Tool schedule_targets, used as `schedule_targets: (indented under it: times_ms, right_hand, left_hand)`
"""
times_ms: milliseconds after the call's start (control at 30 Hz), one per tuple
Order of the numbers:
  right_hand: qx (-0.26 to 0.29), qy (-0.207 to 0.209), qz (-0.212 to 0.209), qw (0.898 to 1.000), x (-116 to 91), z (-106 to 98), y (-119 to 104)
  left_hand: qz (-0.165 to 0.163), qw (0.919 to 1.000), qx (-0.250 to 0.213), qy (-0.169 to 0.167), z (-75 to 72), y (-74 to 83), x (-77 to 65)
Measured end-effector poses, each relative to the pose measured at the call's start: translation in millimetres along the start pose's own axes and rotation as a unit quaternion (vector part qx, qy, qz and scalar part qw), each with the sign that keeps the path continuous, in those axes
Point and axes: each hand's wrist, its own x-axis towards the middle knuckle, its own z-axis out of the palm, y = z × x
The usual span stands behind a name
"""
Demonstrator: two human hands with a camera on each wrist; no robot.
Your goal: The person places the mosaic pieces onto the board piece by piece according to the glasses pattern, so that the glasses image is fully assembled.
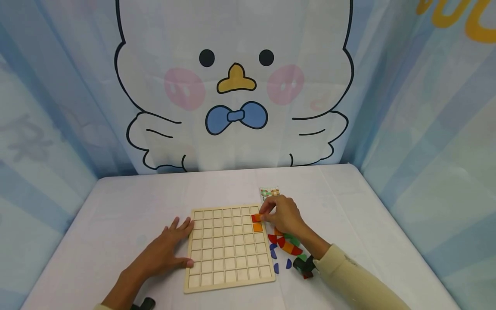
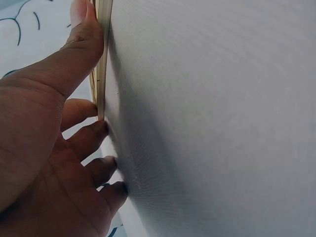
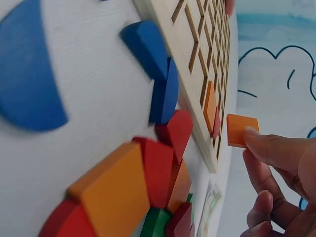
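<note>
A wooden grid board (image 1: 229,285) lies on the white table. My left hand (image 1: 168,245) rests at its left edge with fingers spread; the thumb lies against the rim in the left wrist view. Between thumb and fingers, my right hand (image 1: 286,214) pinches an orange square tile (image 3: 238,127), held up over the board's far right corner. Beside that tile, an orange piece (image 1: 257,227) and a red piece (image 1: 254,218) sit in cells of the right-hand column.
Right of the board lie loose pieces: blue half-rounds (image 1: 276,268), red quarter-rounds (image 1: 272,238), an orange square (image 1: 288,247) and green ones (image 1: 302,257). A patterned card (image 1: 269,191) lies beyond the board's far right corner. A printed curtain (image 1: 236,150) hangs behind the table.
</note>
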Motion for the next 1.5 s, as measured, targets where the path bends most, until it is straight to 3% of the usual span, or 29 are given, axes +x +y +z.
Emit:
schedule_targets:
  times_ms: [533, 1000, 1200, 1500]
  right_hand:
    - [0.005, -0.011, -0.027, 1.0, 10, 24, -13]
    - [-0.055, -0.018, -0.065, 0.996, 9, 31, -14]
    - [-0.022, -0.016, -0.02, 0.999, 11, 21, -9]
    - [-0.036, 0.021, 0.031, 0.999, 8, -8, 12]
  left_hand:
    - [0.007, 1.0, 0.0, 0.004, 2.4, 0.1, -0.3]
    - [0.004, 1.0, -0.002, -0.002, 1.7, 0.4, -0.5]
    - [0.012, 0.9999, 0.002, 0.001, 1.1, 0.3, -0.9]
    - [0.004, 0.9999, 0.01, 0.003, 0.3, 3.1, -0.8]
